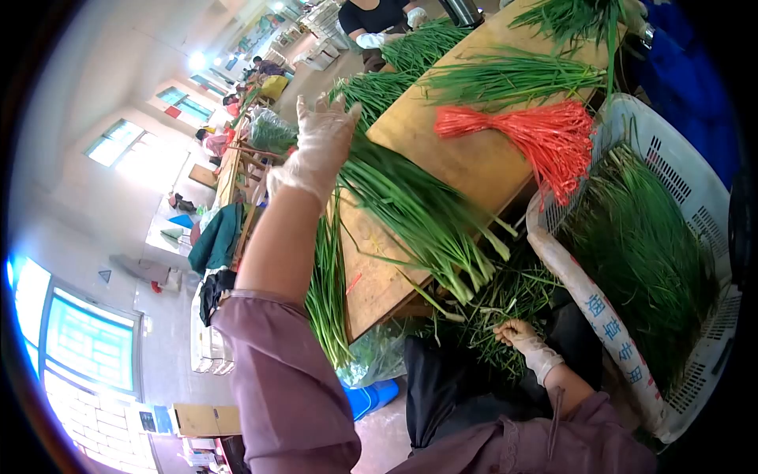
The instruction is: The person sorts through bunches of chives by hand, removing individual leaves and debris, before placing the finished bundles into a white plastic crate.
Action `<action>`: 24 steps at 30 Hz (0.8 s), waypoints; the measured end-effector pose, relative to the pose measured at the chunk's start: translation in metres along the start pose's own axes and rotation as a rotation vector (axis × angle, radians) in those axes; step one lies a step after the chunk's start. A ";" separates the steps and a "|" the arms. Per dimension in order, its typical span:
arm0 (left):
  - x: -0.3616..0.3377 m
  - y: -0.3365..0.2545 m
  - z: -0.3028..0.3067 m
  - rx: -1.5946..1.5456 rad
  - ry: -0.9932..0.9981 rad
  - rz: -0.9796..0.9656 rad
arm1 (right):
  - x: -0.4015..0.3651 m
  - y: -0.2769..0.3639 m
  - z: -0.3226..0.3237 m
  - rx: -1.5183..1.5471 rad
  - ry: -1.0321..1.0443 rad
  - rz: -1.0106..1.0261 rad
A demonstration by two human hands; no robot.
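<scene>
My left hand [320, 146], in a thin whitish glove, is raised at the table's edge with its fingers apart and nothing visible in them. Just beside it lies a bunch of long green chives [418, 209], slanting across the wooden table [430, 154], pale cut ends toward me. Low over my lap, my right hand [517, 333] has its fingers curled closed; I cannot make out whether anything is in them. Its glove covers the wrist and palm, and the fingertips look bare. Loose chive trimmings [505, 304] lie around that hand.
A bundle of red plastic ties [529, 134] lies on the table, near more chives [513, 77]. At right stands a white basket [580, 276] full of greens. Another chive bunch [326, 284] hangs at the left edge. Across the table is a person with gloved hands [379, 38].
</scene>
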State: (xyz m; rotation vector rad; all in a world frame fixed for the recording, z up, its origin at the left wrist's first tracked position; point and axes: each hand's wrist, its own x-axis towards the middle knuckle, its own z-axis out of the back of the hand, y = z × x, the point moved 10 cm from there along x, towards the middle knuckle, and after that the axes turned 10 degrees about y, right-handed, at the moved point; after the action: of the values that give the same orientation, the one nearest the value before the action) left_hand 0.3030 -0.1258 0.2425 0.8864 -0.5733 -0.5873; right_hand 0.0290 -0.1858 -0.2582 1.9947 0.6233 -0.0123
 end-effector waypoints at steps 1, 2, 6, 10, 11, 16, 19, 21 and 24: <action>-0.005 0.002 -0.004 0.000 -0.006 0.005 | 0.002 0.001 0.002 -0.006 -0.002 0.005; -0.016 0.013 -0.016 -0.139 0.065 0.108 | 0.000 -0.002 0.003 0.016 -0.014 0.020; -0.104 0.030 -0.072 -0.600 0.382 0.346 | -0.007 0.003 0.007 -0.089 -0.049 0.049; -0.233 -0.028 -0.112 -1.249 0.808 0.606 | -0.032 0.088 -0.046 -0.346 0.062 0.026; -0.263 -0.059 -0.117 -1.492 0.942 0.689 | -0.040 0.125 -0.078 -0.438 0.184 -0.004; -0.249 -0.142 -0.027 -1.200 0.391 0.283 | -0.057 0.299 -0.152 -0.873 0.001 0.570; -0.234 -0.175 -0.019 -1.098 0.251 0.138 | -0.040 0.354 -0.175 -1.174 -0.170 0.806; -0.241 -0.179 -0.017 -1.104 0.039 0.134 | -0.021 0.365 -0.170 -1.292 -0.197 0.740; -0.277 -0.184 0.006 -1.255 -0.121 0.119 | -0.016 0.375 -0.124 -1.413 -0.481 0.698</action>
State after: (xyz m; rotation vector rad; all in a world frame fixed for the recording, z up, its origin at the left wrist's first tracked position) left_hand 0.0623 -0.0330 0.0323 -0.3659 -0.2585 -0.7396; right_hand 0.1453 -0.2257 0.1175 0.6671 -0.3814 0.2840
